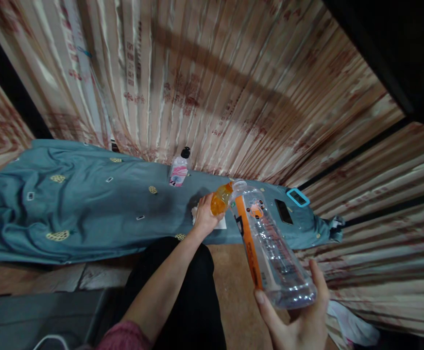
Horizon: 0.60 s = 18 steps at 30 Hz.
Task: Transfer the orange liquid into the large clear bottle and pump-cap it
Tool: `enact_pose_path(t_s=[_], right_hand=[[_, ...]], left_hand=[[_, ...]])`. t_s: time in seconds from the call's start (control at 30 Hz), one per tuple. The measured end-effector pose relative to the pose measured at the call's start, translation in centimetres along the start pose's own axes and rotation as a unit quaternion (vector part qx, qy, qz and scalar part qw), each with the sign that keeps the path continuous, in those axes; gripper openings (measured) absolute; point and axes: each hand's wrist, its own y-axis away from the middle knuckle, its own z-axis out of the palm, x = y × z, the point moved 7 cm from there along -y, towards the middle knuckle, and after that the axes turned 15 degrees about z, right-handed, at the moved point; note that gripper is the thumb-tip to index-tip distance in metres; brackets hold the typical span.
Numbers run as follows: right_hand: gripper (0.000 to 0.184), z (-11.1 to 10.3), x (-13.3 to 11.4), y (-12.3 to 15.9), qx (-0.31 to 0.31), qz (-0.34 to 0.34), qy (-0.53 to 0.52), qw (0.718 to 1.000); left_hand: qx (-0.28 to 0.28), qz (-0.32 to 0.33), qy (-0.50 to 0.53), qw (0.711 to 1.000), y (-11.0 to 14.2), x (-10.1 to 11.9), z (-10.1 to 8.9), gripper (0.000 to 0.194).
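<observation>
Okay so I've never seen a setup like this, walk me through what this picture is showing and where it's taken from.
There is no machine here: these are a person's own bare hands. The one picture comes from a camera worn on the head, looking forward and down. The left hand holds a small orange bottle. The right hand grips a large clear bottle near its base, tilted, with its neck close to the small one; whether they touch is hard to tell. On the teal cloth stand or lie a black-topped bottle, a dark phone-like slab and a blue-rimmed device.
</observation>
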Motion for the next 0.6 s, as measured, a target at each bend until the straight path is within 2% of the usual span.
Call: enact_pose_path(t_s=[0.6], right_hand=[[0.122, 0.00, -0.03, -0.04, 0.001, -0.001, 0.008, 1.000]], left_hand=[[0.010, 0.006, 0.005, 1.000, 0.08, -0.40, 0.07, 0.067]])
